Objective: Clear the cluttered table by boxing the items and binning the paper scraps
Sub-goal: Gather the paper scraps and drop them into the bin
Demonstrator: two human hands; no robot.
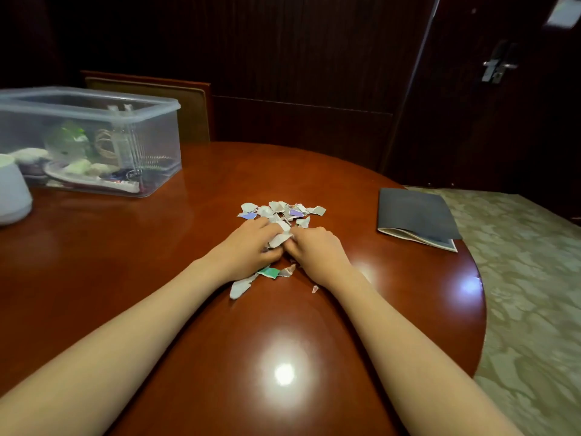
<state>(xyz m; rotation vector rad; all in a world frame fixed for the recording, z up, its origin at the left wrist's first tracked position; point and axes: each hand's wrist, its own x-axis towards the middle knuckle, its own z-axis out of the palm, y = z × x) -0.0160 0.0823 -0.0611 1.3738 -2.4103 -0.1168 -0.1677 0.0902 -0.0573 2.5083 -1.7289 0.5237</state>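
A heap of torn paper scraps (283,212), white with bits of purple and green, lies in the middle of the reddish wooden table (125,278). My left hand (251,243) and my right hand (317,247) rest side by side on the near part of the heap, fingers curled over scraps between them. A few loose scraps lie just behind the hands toward me, one long white piece (240,287) and a tiny one (315,289). A clear plastic box (91,140) with several small items inside stands at the far left.
A white rounded container (12,193) sits at the left edge beside the box. A dark folder (415,215) with papers lies at the table's right rim. A chair back (188,111) stands behind the table. Patterned carpet (528,278) lies to the right.
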